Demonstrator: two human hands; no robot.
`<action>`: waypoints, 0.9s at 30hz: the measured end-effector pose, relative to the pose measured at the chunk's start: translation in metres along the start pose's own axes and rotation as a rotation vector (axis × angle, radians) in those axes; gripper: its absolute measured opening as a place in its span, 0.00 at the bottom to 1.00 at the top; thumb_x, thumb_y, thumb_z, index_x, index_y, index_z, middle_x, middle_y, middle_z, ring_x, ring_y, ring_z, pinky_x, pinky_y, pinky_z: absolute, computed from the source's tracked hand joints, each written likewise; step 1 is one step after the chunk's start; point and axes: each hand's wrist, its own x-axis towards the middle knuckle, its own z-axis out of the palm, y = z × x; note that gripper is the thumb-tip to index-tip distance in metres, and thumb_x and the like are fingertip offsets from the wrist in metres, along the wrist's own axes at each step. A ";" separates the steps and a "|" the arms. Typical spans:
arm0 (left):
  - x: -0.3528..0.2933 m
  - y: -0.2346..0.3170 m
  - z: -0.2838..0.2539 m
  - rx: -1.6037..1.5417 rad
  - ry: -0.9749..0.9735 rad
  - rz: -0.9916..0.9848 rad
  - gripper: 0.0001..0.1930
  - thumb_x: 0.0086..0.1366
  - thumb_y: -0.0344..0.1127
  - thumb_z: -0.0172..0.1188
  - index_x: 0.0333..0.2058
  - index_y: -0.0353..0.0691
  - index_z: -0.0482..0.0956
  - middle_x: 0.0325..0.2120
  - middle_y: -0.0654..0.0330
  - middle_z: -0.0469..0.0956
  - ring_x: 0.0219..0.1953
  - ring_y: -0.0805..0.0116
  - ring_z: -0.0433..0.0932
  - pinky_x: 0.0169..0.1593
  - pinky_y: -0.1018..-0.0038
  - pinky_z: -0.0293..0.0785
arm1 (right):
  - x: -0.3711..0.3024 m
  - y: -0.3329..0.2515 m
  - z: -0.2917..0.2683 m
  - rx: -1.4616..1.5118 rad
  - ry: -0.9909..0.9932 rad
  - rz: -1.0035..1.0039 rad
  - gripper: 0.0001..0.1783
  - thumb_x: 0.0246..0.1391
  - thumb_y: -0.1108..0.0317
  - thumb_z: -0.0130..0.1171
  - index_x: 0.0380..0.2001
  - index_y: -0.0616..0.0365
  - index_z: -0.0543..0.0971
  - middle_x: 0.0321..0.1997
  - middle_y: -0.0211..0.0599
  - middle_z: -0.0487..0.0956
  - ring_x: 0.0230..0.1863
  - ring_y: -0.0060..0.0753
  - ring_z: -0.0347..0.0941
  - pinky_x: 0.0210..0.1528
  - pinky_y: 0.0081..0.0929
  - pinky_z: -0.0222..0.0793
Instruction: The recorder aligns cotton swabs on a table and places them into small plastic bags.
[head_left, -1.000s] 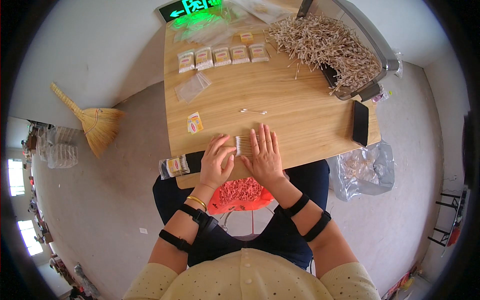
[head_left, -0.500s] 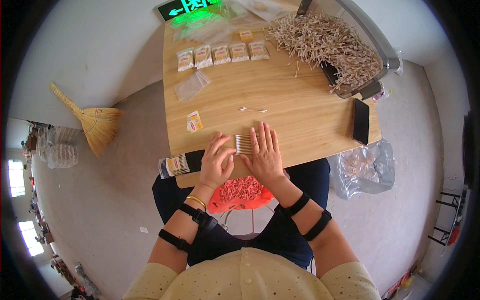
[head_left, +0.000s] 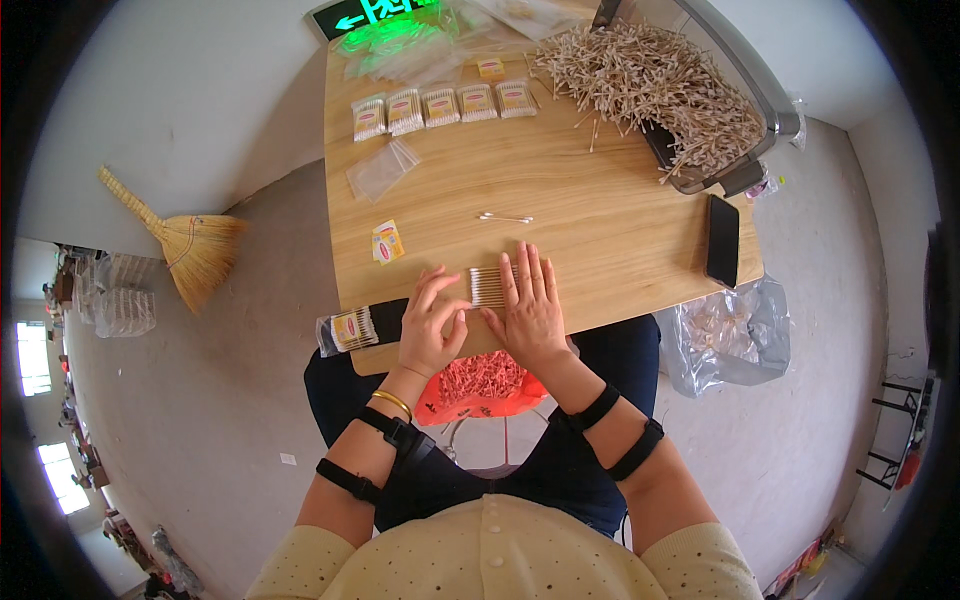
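A row of cotton swabs [head_left: 486, 287] lies side by side on the wooden table near its front edge. My right hand [head_left: 530, 305] rests flat over the row's right part, fingers stretched out, hiding those ends. My left hand [head_left: 432, 322] is at the row's left end, fingers apart and bent, the fingertips close to the swab heads. Left of it, a clear bag with swabs and a yellow card [head_left: 353, 329] lies on a black strip [head_left: 390, 318]. Two loose swabs [head_left: 506, 218] lie beyond my hands. Small yellow-white cards [head_left: 387, 242] are to the left.
Several filled swab packs [head_left: 440, 108] stand in a row at the back left, near empty clear bags [head_left: 383, 170]. A tipped grey bin [head_left: 775, 110] spills a swab heap [head_left: 660, 95]. A phone [head_left: 722, 242] lies at the right edge. A red bag [head_left: 480, 388] sits below the table.
Almost nothing differs. Both hands keep their places at the row of swabs; the view has shifted very slightly.
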 end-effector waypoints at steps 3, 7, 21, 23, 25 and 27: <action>0.000 0.001 -0.001 0.006 -0.001 0.004 0.06 0.59 0.29 0.60 0.34 0.42 0.84 0.54 0.53 0.75 0.64 0.43 0.69 0.71 0.46 0.62 | 0.000 0.000 -0.001 0.004 -0.001 0.000 0.49 0.65 0.40 0.49 0.75 0.66 0.50 0.80 0.59 0.46 0.82 0.55 0.35 0.81 0.51 0.31; 0.000 0.001 -0.001 -0.003 -0.001 0.001 0.06 0.59 0.29 0.60 0.35 0.42 0.83 0.54 0.53 0.75 0.64 0.43 0.69 0.71 0.46 0.63 | -0.001 0.000 -0.001 0.009 -0.005 0.003 0.49 0.66 0.40 0.49 0.75 0.66 0.50 0.81 0.59 0.46 0.83 0.55 0.35 0.81 0.51 0.31; 0.000 0.006 -0.005 0.042 -0.023 0.036 0.11 0.58 0.31 0.62 0.40 0.43 0.87 0.56 0.52 0.75 0.63 0.43 0.69 0.67 0.50 0.65 | 0.011 0.012 -0.025 0.400 0.143 0.007 0.22 0.49 0.64 0.67 0.48 0.55 0.77 0.53 0.44 0.71 0.59 0.50 0.65 0.62 0.46 0.63; 0.001 0.006 -0.006 0.065 -0.027 0.038 0.11 0.58 0.32 0.63 0.40 0.45 0.88 0.57 0.52 0.75 0.63 0.44 0.69 0.67 0.50 0.65 | 0.018 0.011 -0.028 0.362 0.153 -0.057 0.13 0.47 0.67 0.67 0.38 0.54 0.80 0.46 0.39 0.73 0.53 0.45 0.67 0.55 0.44 0.66; 0.001 0.006 -0.008 0.078 -0.054 0.056 0.13 0.57 0.32 0.64 0.42 0.48 0.88 0.57 0.52 0.75 0.64 0.45 0.69 0.67 0.51 0.65 | 0.024 0.008 -0.030 0.277 0.146 -0.158 0.08 0.45 0.68 0.67 0.29 0.53 0.78 0.40 0.34 0.73 0.50 0.41 0.68 0.52 0.39 0.66; 0.002 0.005 -0.007 0.080 -0.037 0.063 0.13 0.56 0.32 0.64 0.40 0.47 0.88 0.57 0.54 0.75 0.64 0.47 0.69 0.67 0.51 0.65 | 0.029 0.007 -0.033 0.234 0.127 -0.202 0.08 0.45 0.68 0.67 0.29 0.53 0.79 0.40 0.34 0.73 0.50 0.41 0.68 0.52 0.38 0.65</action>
